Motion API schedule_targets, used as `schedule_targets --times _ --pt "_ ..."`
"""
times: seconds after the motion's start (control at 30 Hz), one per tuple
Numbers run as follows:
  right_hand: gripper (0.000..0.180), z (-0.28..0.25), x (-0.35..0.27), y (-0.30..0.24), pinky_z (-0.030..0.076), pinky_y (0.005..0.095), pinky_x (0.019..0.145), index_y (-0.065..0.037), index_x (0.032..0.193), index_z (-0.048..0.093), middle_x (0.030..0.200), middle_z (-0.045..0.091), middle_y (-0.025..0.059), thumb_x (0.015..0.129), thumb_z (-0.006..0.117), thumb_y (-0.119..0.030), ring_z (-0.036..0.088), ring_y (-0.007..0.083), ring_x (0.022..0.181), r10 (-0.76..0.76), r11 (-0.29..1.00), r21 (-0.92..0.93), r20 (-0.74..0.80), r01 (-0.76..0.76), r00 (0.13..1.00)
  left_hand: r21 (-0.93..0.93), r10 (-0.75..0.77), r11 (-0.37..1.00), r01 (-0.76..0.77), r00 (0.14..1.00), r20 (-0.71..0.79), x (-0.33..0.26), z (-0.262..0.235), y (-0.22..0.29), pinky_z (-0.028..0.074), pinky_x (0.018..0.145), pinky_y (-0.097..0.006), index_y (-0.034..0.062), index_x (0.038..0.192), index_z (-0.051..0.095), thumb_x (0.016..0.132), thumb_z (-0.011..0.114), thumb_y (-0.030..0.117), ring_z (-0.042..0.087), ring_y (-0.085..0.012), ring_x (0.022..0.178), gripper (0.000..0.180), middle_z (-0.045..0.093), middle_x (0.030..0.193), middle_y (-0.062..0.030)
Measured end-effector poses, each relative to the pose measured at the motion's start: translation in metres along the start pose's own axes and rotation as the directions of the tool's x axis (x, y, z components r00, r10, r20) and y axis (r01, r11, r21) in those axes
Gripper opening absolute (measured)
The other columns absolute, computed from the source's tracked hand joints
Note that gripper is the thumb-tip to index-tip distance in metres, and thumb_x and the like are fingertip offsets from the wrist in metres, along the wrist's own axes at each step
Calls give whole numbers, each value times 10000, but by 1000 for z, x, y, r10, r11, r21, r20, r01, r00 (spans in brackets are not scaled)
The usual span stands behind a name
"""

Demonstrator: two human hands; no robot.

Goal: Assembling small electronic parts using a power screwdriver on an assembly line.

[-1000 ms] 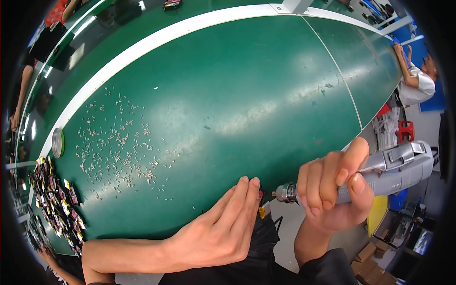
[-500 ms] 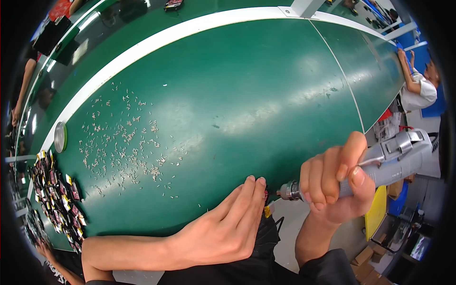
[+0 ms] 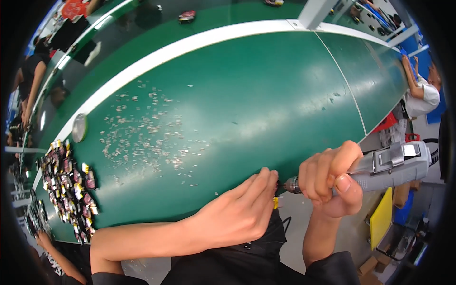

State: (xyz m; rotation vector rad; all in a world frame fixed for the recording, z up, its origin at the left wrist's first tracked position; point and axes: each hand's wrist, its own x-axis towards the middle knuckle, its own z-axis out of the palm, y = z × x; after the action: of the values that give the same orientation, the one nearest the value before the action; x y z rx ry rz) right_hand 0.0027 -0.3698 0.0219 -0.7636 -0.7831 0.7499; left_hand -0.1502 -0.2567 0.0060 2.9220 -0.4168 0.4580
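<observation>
My right hand [image 3: 330, 183] is wrapped round a grey electric screwdriver [image 3: 396, 166], which lies roughly level with its bit pointing left. Close to that bit, at the near edge of the green table [image 3: 266, 95], my left hand [image 3: 237, 209] has its fingers pressed together on a small dark part with a yellow end [image 3: 276, 203]. Most of this part is hidden behind the fingers, and I cannot tell whether the bit touches it. Many tiny metal pieces [image 3: 156, 133], like screws or pins, lie scattered on the table beyond my left forearm.
At the left a heap of small black, red and yellow parts [image 3: 69, 185] covers the table, with a round green-rimmed dish [image 3: 80, 128] behind it. A white rail [image 3: 190, 45] runs along the far side. Other people work at both sides. A yellow board [image 3: 381, 218] stands at the right.
The whole scene has shifted right and mostly downward in the picture. My right hand has come slightly nearer to my left, with the screwdriver still in it. Both grips look the same.
</observation>
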Motion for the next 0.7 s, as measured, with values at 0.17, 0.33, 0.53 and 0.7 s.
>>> schedule_targets --times 0.17,0.33,0.53,0.7 --pt "215 -4 5 7 320 254 297 -68 739 406 431 393 17 788 616 -67 361 117 305 21 996 83 234 -42 972 -59 -26 998 25 1000 -6 -13 7 8 472 846 -329 -84 794 660 699 588 177 567 -308 1007 286 636 918 -215" --pt "193 -4 3 1 337 204 298 -47 807 410 427 403 8 860 595 -65 356 99 282 -93 942 331 88 59 992 -55 -214 976 209 968 -129 -47 -11 11 469 930 -370 -125 971 604 743 574 119 554 -357 1125 335 611 1027 -253" --pt "120 -2 -12 30 325 229 362 -55 880 364 504 317 2 933 471 -65 287 82 337 -44 921 389 23 32 999 84 -714 619 781 604 -354 -194 -95 -30 448 969 -455 -38 1163 537 739 594 -50 530 -393 1130 428 557 1189 -208" --pt "104 12 -18 52 310 249 373 -51 894 372 507 319 7 936 458 -95 292 91 337 72 901 432 -59 -39 996 287 -799 144 947 282 -532 -308 -151 -49 424 978 -437 7 1208 536 781 605 -85 524 -386 1129 443 557 1214 -195"
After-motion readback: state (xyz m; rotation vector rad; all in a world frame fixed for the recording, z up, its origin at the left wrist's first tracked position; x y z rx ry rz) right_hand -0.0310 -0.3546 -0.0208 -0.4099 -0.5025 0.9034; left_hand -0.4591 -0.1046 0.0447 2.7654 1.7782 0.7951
